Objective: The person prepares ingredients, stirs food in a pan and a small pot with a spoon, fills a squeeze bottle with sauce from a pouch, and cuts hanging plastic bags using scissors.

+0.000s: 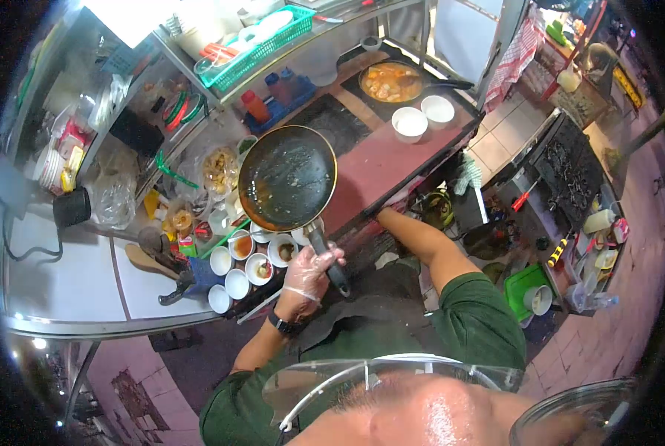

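Note:
My left hand, in a clear plastic glove, is closed around the handle of a dark frying pan. The pan is raised over the counter's left part, its inside coated with a little oil and residue. Small white bowls stand in a group just left of my left hand; some hold sauces or seasoning. My right forearm reaches to the counter's front edge, where my right hand is hidden below it.
A second pan with orange-coloured stew sits at the back, near two white bowls. Left are bagged food and a wooden spoon. A green basket stands on the upper shelf; a black grill is at right.

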Tool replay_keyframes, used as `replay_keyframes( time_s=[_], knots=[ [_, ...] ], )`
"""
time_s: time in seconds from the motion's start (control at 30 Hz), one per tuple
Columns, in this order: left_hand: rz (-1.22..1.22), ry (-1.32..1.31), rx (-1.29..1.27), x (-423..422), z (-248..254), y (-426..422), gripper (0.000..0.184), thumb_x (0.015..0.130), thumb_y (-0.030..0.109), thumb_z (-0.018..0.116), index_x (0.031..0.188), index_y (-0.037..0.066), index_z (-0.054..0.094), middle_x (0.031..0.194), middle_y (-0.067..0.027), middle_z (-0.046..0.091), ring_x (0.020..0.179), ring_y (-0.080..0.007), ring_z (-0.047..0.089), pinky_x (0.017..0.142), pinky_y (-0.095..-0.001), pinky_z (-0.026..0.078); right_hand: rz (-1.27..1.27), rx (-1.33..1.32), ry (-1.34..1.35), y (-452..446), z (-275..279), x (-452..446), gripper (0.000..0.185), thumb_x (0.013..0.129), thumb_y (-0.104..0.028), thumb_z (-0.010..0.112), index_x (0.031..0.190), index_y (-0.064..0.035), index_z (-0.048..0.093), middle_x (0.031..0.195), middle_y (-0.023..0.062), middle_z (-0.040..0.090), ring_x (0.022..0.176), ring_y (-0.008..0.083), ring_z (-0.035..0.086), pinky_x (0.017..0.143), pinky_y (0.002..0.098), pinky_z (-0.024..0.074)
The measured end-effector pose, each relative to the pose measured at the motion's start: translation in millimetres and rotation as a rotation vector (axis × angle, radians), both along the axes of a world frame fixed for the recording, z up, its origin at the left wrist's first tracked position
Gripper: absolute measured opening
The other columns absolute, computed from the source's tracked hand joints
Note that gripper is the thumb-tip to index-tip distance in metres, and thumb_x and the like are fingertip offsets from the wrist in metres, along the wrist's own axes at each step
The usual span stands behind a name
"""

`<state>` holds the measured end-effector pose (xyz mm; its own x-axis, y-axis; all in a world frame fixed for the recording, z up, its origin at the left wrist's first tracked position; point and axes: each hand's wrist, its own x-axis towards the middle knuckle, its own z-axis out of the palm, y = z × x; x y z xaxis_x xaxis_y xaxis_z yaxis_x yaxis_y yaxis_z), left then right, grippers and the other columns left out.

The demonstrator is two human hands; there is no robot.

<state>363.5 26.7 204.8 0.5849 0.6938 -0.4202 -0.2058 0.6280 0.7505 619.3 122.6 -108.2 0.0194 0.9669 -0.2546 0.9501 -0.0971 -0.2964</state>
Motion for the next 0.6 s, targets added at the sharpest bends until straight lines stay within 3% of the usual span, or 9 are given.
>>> replay_keyframes(
  time_s=[0.23, 0.6],
  knots=[
    [0.126, 0.037, 0.086, -43.8, -4.8, -13.5, 0.03, 0.092, 0.008, 0.069, 0.116, -0.002, 0.054, 0.101, -0.0122, 0.067, 0.093, -0.0209, 0.063, 0.088, -0.0333, 0.051, 0.001, -0.011, -0.004, 3.5, 5.8, -7.2, 0.047, 0.087, -0.014, 0.054, 0.13, 0.0059, 0.055, 0.117, 0.0295, 0.065, 0.103, 0.0449, 0.065, 0.091, 0.0508, 0.0521],
    [0.27, -0.055, 0.042, -36.1, -2.7, -22.0, 0.027, 0.093, 0.006, 0.067, 0.115, -0.002, 0.053, 0.101, -0.0107, 0.064, 0.092, -0.0204, 0.063, 0.09, -0.0335, 0.052, 0.058, -0.019, -0.014, 7.1, 3.8, -20.7, 0.048, 0.087, -0.014, 0.054, 0.131, 0.0053, 0.054, 0.117, 0.0289, 0.065, 0.103, 0.0442, 0.066, 0.09, 0.0503, 0.0526]
  ],
)
